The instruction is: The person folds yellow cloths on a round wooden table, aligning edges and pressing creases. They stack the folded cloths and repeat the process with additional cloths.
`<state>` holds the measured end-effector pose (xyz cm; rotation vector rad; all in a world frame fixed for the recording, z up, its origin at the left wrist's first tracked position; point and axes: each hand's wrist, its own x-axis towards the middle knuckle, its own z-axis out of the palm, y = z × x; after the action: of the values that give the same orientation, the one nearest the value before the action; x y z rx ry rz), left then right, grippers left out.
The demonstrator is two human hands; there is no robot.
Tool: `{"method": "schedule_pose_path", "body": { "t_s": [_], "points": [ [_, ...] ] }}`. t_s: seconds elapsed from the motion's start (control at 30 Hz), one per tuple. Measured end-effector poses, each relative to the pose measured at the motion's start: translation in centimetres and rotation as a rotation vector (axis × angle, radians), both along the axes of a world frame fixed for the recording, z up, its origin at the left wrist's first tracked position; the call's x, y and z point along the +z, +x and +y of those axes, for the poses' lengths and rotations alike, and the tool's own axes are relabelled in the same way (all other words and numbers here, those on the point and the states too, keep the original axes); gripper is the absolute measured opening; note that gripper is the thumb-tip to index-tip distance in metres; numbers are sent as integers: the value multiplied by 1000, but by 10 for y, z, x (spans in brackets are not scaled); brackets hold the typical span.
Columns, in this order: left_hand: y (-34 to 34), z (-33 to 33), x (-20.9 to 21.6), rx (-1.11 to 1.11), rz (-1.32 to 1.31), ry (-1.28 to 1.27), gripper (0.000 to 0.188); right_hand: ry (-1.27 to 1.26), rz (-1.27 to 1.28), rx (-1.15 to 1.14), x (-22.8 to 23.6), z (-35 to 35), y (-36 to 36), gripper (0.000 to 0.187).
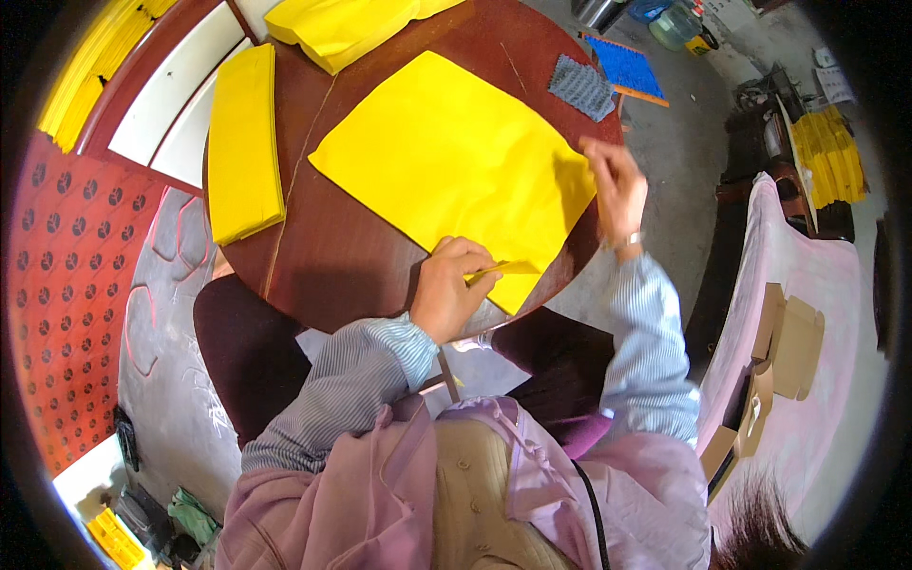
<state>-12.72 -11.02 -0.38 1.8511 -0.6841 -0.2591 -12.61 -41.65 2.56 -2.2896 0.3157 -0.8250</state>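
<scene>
A large yellow sheet point(446, 152), apparently soft cloth or felt, lies spread at an angle on the round brown table point(323, 256). My left hand point(454, 285) is closed at its near edge, with a small fold of the sheet pinched between thumb and fingers. At the sheet's right corner is my right hand point(616, 185), its fingers bent and closed on the edge there. A shadow from that hand falls on the sheet.
Left on the table stands a neat stack of folded yellow pieces point(245, 142); a larger yellow pile point(347, 28) lies at the far edge. A grey textured cloth point(581, 87) sits far right, near a blue panel point(627, 68). Opened cardboard boxes point(793, 351) rest on a covered seat at right.
</scene>
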Motion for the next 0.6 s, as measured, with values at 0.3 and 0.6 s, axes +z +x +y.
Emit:
{"method": "schedule_pose_path", "body": {
  "t_s": [0.3,0.6],
  "points": [
    [3,2,6,-20,30,-65,14,-655,426,-314,-30,-86,108,18],
    [5,-1,-7,1,-29,-33,15,288,101,64,15,-23,17,17]
  ]
}}
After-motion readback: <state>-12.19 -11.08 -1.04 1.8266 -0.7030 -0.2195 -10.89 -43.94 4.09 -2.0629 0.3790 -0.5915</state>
